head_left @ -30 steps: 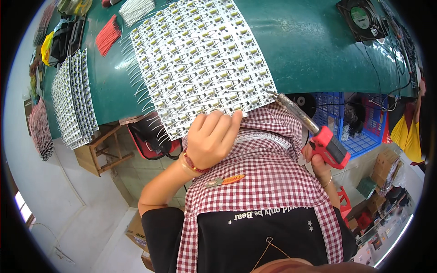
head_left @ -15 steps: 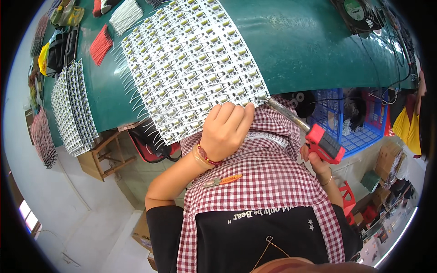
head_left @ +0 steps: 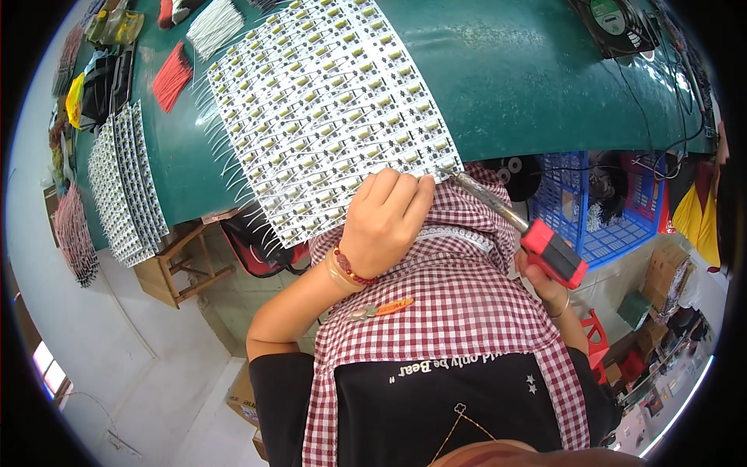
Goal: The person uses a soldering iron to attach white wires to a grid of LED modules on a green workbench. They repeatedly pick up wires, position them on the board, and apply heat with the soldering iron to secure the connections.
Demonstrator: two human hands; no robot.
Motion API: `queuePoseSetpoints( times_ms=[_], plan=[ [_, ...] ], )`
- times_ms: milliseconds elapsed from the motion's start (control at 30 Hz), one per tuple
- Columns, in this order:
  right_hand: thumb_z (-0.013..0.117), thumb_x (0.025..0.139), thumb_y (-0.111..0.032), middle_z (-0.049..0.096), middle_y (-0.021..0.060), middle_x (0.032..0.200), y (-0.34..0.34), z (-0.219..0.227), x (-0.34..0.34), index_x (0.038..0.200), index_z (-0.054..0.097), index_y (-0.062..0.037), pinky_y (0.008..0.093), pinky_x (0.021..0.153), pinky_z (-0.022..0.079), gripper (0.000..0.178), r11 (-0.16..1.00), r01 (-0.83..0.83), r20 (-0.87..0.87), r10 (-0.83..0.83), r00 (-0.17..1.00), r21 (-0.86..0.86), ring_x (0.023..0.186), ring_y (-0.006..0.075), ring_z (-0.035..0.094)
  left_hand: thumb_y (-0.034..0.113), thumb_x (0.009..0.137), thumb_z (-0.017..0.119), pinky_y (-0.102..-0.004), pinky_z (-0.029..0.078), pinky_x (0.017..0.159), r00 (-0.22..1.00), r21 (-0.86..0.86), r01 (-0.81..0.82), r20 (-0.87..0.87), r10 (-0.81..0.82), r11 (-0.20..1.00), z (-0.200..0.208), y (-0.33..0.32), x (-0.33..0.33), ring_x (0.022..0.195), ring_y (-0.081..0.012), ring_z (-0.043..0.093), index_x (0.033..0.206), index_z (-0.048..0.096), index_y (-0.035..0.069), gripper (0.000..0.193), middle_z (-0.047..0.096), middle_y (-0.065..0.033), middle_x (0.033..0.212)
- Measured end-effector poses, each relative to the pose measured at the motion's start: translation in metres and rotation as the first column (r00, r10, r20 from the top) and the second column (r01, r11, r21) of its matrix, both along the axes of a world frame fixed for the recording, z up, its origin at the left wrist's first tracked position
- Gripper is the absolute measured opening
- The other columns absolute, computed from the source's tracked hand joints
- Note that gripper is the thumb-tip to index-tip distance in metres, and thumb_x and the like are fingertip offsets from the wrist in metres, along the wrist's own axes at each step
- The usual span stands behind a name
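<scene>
A large white panel of small circuit boards [head_left: 334, 101] lies on the green table, with rows of yellowish parts and thin white wires that stick out past its left edge. My left hand [head_left: 387, 218] rests over its near edge, fingers curled and pressed together; whatever they pinch is hidden. Below the panel's near right corner, my right hand [head_left: 542, 284] grips the red and black handle of a soldering iron [head_left: 551, 253]. The iron's metal shaft slants up to the left, and its tip is at the panel's corner, close to my left fingertips.
Bundles of red wires [head_left: 172, 76] and white wires [head_left: 215, 29] lie left of the panel. More board panels [head_left: 124, 183] overlap at the table's left edge. A fan [head_left: 611, 23] stands at the far right. A blue crate [head_left: 580, 206] sits below the table's edge, near a wooden stool [head_left: 175, 268].
The soldering iron's handle and my right hand have shifted slightly downward. The tip stays at the panel's near right corner, and my left hand has hardly moved.
</scene>
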State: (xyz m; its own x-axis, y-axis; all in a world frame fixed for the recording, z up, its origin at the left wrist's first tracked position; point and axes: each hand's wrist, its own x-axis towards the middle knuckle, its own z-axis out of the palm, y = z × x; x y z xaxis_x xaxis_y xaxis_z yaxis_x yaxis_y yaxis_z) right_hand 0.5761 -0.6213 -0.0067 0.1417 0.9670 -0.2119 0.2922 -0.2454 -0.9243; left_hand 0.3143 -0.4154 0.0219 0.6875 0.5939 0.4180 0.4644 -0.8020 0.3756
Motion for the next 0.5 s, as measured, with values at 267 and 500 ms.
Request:
queuePoseSetpoints(
  times_ms=[267,500],
  plan=[
    [0.073,0.073,-0.008,0.065,0.0118,0.075,-0.001,0.002,0.001,0.089,0.069,-0.0009,0.0354,0.056,0.047,0.018,1.0,0.017,-0.081,-0.016,0.997,0.011,0.061,0.0298,0.062,-0.001,0.068,0.068,-0.0319,0.04,0.058,0.999,0.014,-0.015,-0.042,0.015,1.0,0.005,0.001,-0.003,0.068,-0.0186,0.051,0.094,0.071,0.002,0.027,0.046,-0.0028,0.071],
    [0.071,0.074,-0.009,0.066,0.0111,0.078,-0.013,-0.004,0.002,0.092,0.069,-0.0017,0.036,0.06,0.047,0.019,0.999,0.036,-0.078,-0.037,0.996,-0.018,0.066,0.0296,0.063,-0.003,0.065,0.071,-0.0333,0.041,0.058,0.999,-0.018,-0.003,0.039,0.003,1.0,0.019,0.0,-0.013,0.066,-0.0199,0.052,0.093,0.07,0.001,0.029,0.051,-0.0032,0.07]
  ],
)
